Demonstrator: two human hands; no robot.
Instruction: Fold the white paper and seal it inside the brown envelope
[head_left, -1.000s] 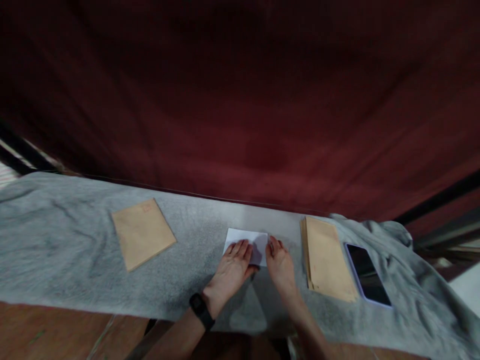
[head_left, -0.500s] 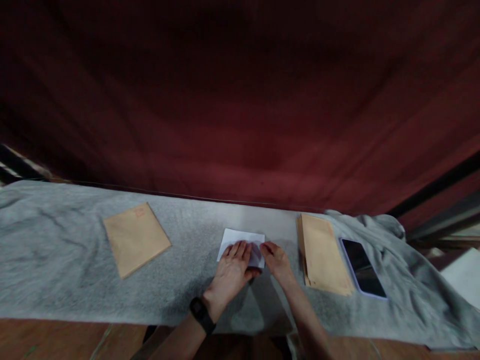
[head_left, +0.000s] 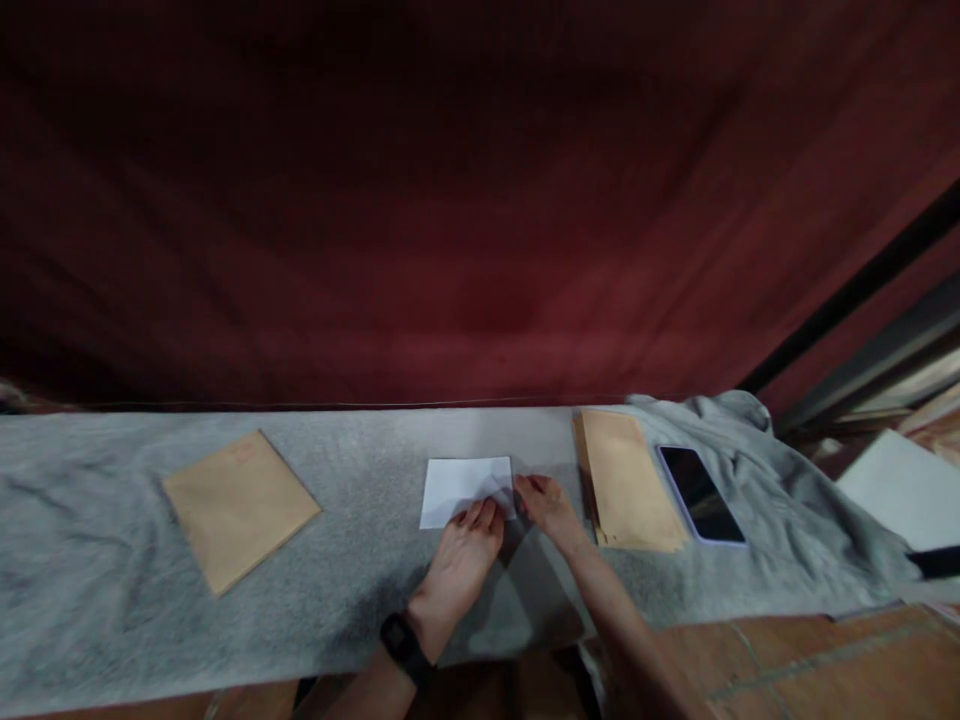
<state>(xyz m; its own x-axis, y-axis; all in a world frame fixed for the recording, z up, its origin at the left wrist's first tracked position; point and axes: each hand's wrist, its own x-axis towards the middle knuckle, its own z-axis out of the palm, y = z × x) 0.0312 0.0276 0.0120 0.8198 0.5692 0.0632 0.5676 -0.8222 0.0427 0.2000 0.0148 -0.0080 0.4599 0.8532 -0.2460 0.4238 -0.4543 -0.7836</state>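
A folded white sheet of paper [head_left: 459, 485] lies flat on the grey cloth in front of me. My left hand [head_left: 471, 548], with a black band on the wrist, rests on its lower right part, fingers stretched out over the near edge. At the right edge of the sheet is my right hand [head_left: 541, 500], its fingers bent and drawn together. Whether those fingertips grip the edge or only sit beside it I cannot tell.
Brown paper envelopes [head_left: 240, 510] lie at an angle on the left. To the right stands a stack of brown envelopes [head_left: 626, 480], with a phone [head_left: 703, 495] beside it. Grey cloth [head_left: 360, 560] covers the surface, bunched at the far right. A dark red curtain [head_left: 480, 250] hangs behind.
My left hand has slid down toward the near edge, uncovering more of the sheet. My right hand stays by the sheet's right edge. The camera view has turned slightly.
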